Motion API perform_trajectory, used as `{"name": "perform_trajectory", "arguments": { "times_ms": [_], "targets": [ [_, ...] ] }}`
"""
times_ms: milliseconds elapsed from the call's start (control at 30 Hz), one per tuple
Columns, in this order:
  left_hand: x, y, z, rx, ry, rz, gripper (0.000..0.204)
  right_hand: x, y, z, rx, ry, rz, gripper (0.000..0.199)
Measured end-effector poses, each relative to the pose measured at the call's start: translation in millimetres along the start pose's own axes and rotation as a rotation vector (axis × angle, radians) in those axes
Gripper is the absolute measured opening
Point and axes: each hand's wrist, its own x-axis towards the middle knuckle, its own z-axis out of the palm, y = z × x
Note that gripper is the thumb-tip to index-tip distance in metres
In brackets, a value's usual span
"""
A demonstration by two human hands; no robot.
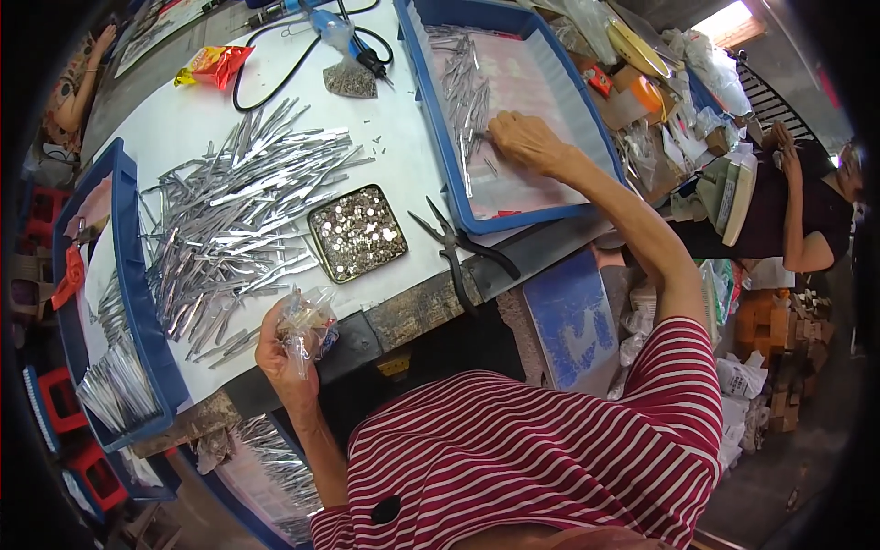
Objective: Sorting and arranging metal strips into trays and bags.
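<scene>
From where I stand I count two blue trays on the bench (408, 313), one at the worker's right (550, 216) and one at the left (133, 284). Between them are one square tin (341, 280) of small metal parts, one pair of pliers (449, 240) and one big heap of metal strips (229, 220), far too tangled to number. Farther back I see one red and yellow packet (220, 66) and one small bag of dark bits (350, 81).

The left hand (289, 353) grips one crumpled clear plastic bag (307, 332) just off the bench's near edge. The right hand (527, 142) reaches into the right-hand tray with fingers curled down beside a loose bunch of strips (463, 87); whether it pinches one, I cannot tell.

Those strips are thin, narrow and silvery, bright where the light catches them, and they lie along the tray's left side over a pale pinkish lining. The bag is shiny and wrinkled, with a little colour showing in it.

Most of the bunch runs lengthwise with the tray, long axis from the far end toward the worker; one strip points its tip at the near rim. The bag droops, its loose end hanging toward the worker.
</scene>
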Motion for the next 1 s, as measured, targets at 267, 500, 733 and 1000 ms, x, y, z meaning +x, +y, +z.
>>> {"name": "perform_trajectory", "arguments": {
  "times_ms": [267,500,733,1000],
  "targets": [
    [0,3,3,0.024,0.012,-0.018,0.053,46,31,2,-0.284,0.168,-0.195,0.009],
    [1,6,10,0.046,0.071,-0.009,0.046,56,49,-1,-0.006,0.102,-0.136,0.036],
    [0,4,6,0.059,0.078,-0.019,0.046,36,56,7,0.24,0.255,0.255,0.038],
    [0,5,7,0.084,0.066,-0.031,0.045,62,72,48,0.335,-0.114,0.804,0.04]
  ]
}}
